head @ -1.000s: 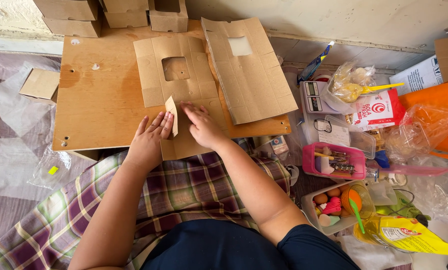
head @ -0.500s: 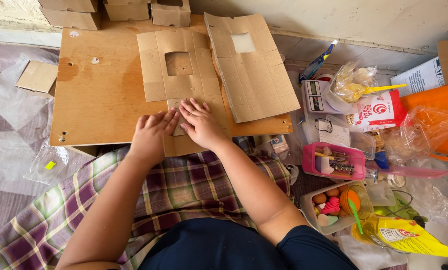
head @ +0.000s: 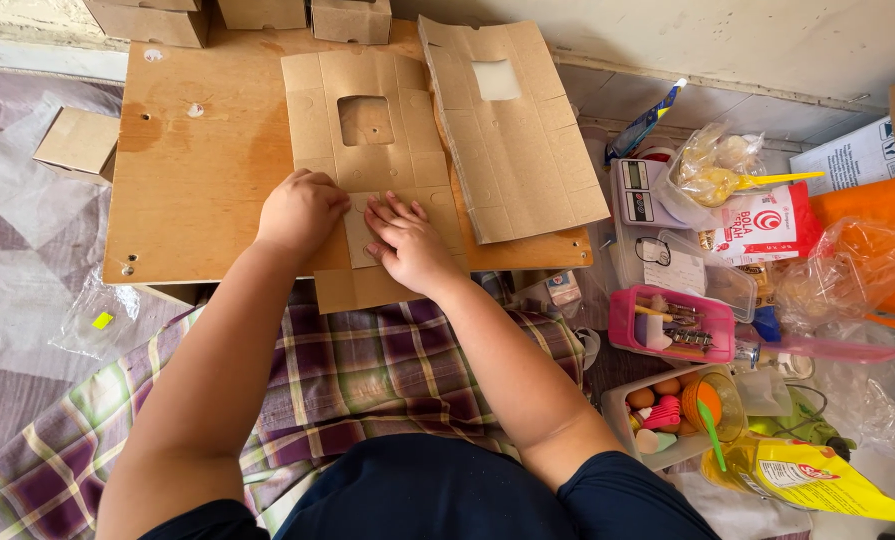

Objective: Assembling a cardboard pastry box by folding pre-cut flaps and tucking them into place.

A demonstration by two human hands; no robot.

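Head view — left hand (head: 302, 210), right hand (head: 407, 243) hide the cardboard flap (head: 360, 232).

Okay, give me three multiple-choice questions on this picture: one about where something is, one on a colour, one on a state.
1. Where does the flat cardboard blank with the square window lie?
A. on the wooden board
B. in the pink tray
C. on the plaid cloth

2. What colour is the tray of small tools to the right?
A. blue
B. pink
C. black

3. How is the right hand placed?
A. raised in the air
B. closed on a spoon
C. pressed flat on a folded flap

Answers: 1 A, the blank rests on the board. 2 B, its rim is plainly pink. 3 C, the fingers are spread on the cardboard beside the left hand.
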